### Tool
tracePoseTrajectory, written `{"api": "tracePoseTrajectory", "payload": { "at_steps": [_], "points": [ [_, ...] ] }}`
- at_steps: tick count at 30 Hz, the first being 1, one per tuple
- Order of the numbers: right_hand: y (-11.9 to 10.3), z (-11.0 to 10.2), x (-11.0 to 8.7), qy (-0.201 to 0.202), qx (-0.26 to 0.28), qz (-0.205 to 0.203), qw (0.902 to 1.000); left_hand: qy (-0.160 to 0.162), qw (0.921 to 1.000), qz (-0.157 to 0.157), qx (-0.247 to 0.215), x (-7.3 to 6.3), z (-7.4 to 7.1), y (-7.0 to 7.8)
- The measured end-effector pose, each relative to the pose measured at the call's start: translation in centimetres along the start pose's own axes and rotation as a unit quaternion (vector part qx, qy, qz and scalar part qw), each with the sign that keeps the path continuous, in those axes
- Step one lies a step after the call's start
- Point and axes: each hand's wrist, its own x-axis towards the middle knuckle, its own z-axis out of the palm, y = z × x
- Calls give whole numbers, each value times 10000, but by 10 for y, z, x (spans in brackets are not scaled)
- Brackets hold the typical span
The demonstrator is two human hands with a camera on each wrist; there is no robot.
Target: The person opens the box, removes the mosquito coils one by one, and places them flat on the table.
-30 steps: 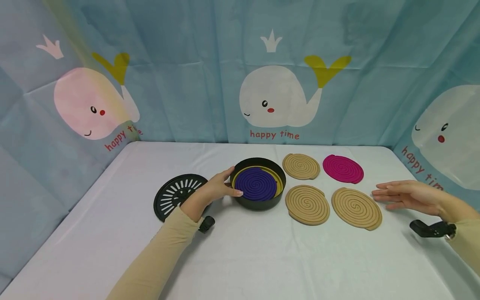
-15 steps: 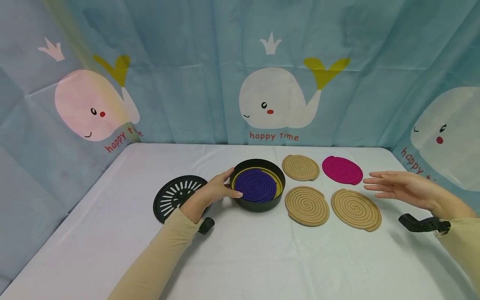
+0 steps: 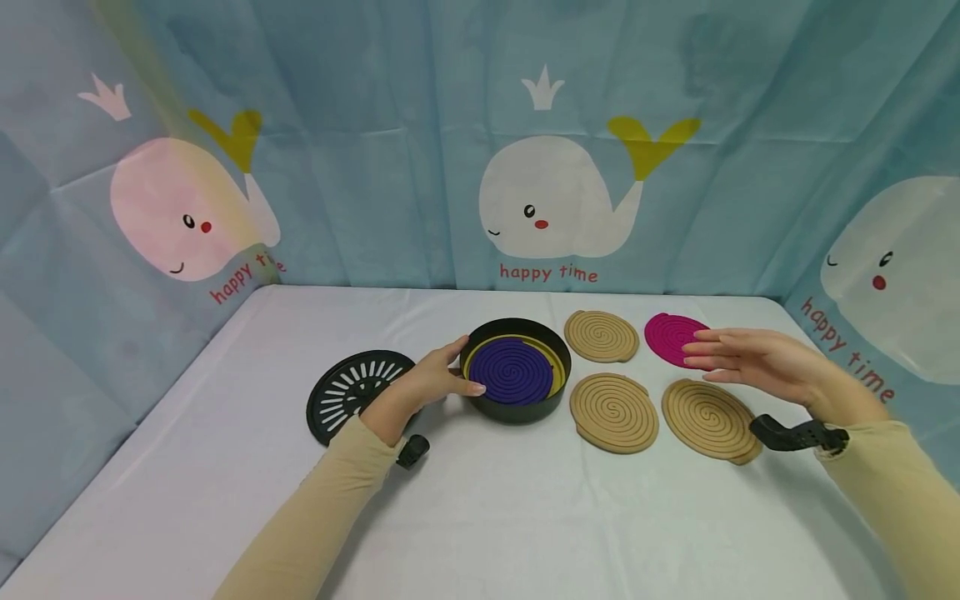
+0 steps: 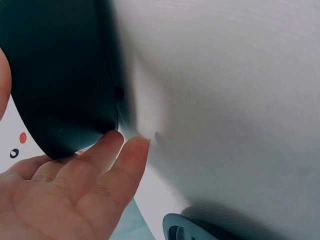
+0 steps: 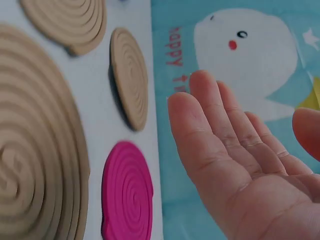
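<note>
A round black holder (image 3: 517, 413) stands mid-table with a dark purple spiral coaster (image 3: 512, 372) in it. A yellow coaster (image 3: 559, 377) shows as a rim beneath the purple one. My left hand (image 3: 429, 380) grips the holder's left side, thumb at the front and fingers round its wall; the left wrist view shows the fingertips on that black wall (image 4: 55, 75). To the right, my right hand (image 3: 761, 363) hovers with straight fingers, holding nothing. Its fingertips overlap the magenta spiral coaster (image 3: 663, 337) in the head view.
Beige spiral coasters lie flat right of the holder: one at the back (image 3: 602, 336), one in front of it (image 3: 614, 413) and one farther right (image 3: 707, 419). A black slotted disc (image 3: 352, 387) lies left, partly behind my left forearm. A blue whale-print curtain (image 3: 375, 208) borders the table.
My right hand has moved left from the table's right side to over the magenta coaster's edge. The left hand and the holder have stayed in place.
</note>
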Motion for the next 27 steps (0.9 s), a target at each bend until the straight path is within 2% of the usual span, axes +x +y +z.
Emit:
{"api": "tracePoseTrajectory", "payload": {
  "at_steps": [15, 27],
  "points": [
    [-1, 27, 51, 952, 215, 82, 9952, -32, 10000, -82, -31, 0, -1, 1],
    [3, 51, 92, 1204, -460, 309, 9912, -17, 10000, -32, -25, 0, -1, 1]
  ]
}}
